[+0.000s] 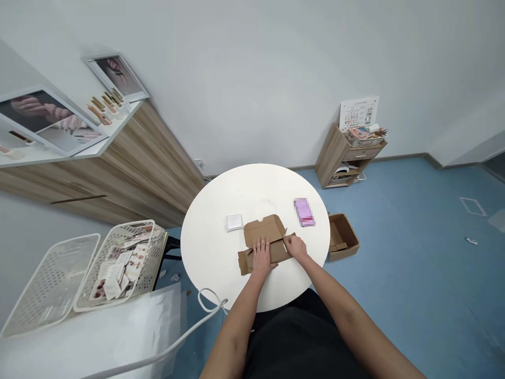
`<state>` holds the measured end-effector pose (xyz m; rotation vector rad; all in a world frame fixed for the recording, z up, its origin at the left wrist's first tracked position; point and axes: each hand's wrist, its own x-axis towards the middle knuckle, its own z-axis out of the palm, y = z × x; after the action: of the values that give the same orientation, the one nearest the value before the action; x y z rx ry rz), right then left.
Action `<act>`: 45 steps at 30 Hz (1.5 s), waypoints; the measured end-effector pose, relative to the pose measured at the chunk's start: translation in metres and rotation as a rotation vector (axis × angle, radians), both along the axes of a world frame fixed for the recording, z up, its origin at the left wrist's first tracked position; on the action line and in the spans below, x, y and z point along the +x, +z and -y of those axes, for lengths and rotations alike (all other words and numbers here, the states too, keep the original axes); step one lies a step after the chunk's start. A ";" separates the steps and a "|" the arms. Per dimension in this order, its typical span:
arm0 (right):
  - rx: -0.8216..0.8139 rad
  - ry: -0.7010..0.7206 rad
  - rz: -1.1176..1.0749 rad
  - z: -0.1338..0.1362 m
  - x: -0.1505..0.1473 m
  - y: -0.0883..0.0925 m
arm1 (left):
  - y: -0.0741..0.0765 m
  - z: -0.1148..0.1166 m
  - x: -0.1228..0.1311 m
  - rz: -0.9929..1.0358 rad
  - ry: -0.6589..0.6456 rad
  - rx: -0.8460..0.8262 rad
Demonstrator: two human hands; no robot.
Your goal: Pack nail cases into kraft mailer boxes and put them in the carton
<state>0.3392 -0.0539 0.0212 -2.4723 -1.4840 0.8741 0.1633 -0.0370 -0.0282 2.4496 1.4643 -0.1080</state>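
Head view: I look down at my two bare hands over a round white table (pixel 209 210).
Cardboard box (pixel 263 229): brown, partly unfolded, lying on the table between the middle and the edge nearest me, one broad panel spread away from me.
Left hand (pixel 262 256): my fingers are straight and slightly spread, pressed flat on the cardboard, grasping nothing.
Right hand (pixel 295 246): my fingers are curled in, gripping the cardboard at its right end; the fingertips themselves are hidden.
White packet (pixel 234 222): on the table, just left of the cardboard, apart from my hands.
Purple item (pixel 303 211): on the table beyond my right hand, too pixelated to make out.
Open carton (pixel 346 255): on the blue floor (pixel 402 263), right of the table.
White basket (pixel 158 251): to my left, filled with papers and packets.
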 end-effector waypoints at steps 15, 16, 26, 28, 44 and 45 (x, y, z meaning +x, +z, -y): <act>-0.191 -0.009 0.123 0.028 0.001 0.005 | -0.001 0.001 0.001 0.005 -0.007 -0.014; -0.213 -0.013 0.106 0.027 -0.001 0.005 | -0.001 0.001 0.001 0.009 -0.007 -0.015; -0.177 0.134 0.156 0.017 -0.018 -0.001 | -0.002 0.003 0.001 0.018 -0.004 -0.003; -0.160 0.179 0.157 0.020 -0.015 0.000 | -0.002 0.003 0.002 0.035 -0.001 0.004; 0.101 -0.107 0.025 0.036 0.012 -0.009 | 0.005 -0.021 -0.020 0.028 -0.138 -0.174; 0.148 -0.178 0.039 0.037 0.017 -0.012 | 0.005 -0.021 -0.020 0.024 -0.136 -0.175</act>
<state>0.3567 -0.0911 0.0093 -2.4774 -1.2649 0.6637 0.1432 -0.0163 -0.0229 2.3964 1.2222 -0.2241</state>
